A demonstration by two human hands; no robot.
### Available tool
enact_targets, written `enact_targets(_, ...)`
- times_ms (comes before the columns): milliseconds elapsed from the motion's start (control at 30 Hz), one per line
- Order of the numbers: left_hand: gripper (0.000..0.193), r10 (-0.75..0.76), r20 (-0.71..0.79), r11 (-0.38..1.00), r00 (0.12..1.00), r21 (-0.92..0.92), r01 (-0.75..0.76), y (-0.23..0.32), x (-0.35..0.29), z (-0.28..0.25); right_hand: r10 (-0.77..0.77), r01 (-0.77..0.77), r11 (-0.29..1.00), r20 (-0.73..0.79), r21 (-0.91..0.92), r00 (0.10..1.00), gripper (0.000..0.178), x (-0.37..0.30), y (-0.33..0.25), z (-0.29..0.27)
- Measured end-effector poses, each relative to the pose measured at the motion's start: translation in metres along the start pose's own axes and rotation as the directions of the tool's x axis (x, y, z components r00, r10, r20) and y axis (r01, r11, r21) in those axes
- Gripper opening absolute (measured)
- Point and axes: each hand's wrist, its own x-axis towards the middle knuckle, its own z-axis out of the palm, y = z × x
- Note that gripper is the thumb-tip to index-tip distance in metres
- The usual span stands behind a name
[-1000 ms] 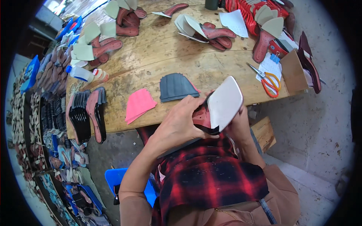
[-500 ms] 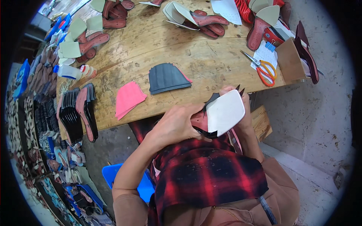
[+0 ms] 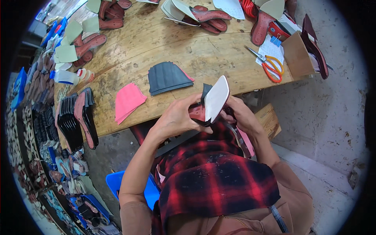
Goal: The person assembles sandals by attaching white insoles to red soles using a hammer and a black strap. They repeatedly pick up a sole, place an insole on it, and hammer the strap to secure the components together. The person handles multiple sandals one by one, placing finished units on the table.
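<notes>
A wooden desk (image 3: 129,68) carries stacked pink pieces (image 3: 129,102) and dark grey pieces (image 3: 168,79) near its front edge, black-edged soles (image 3: 70,121) at left, a blue-capped bottle (image 3: 66,77), orange-handled scissors (image 3: 264,59) partly over paper (image 3: 275,50), and reddish soles (image 3: 210,15) with pale pads (image 3: 185,11) behind.

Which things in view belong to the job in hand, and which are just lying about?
Likely in the job: red-and-white insole, held in the left hand; dark sheets; pink sheets.

Seemingly lying about: orange-handled scissors; white bottle; blue binder clip.
</notes>
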Motion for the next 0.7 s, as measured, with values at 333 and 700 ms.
enact_targets(333, 0.092, 0.097, 0.311, 0.984, 0.945, 0.115, -0.139, -0.006, -0.013, -0.001, 0.000, -0.059, 0.955, 0.199, 0.291, 0.980, 0.022, 0.002, 0.039, -0.014)
enact_targets(700, 0.088, 0.075, -0.189, 0.896, 0.979, 0.444, 0.018, -0.060, -0.025, 0.043, -0.323, 0.330, 0.943, -0.137, 0.035, 0.937, 0.074, -0.047, 0.052, 0.012)
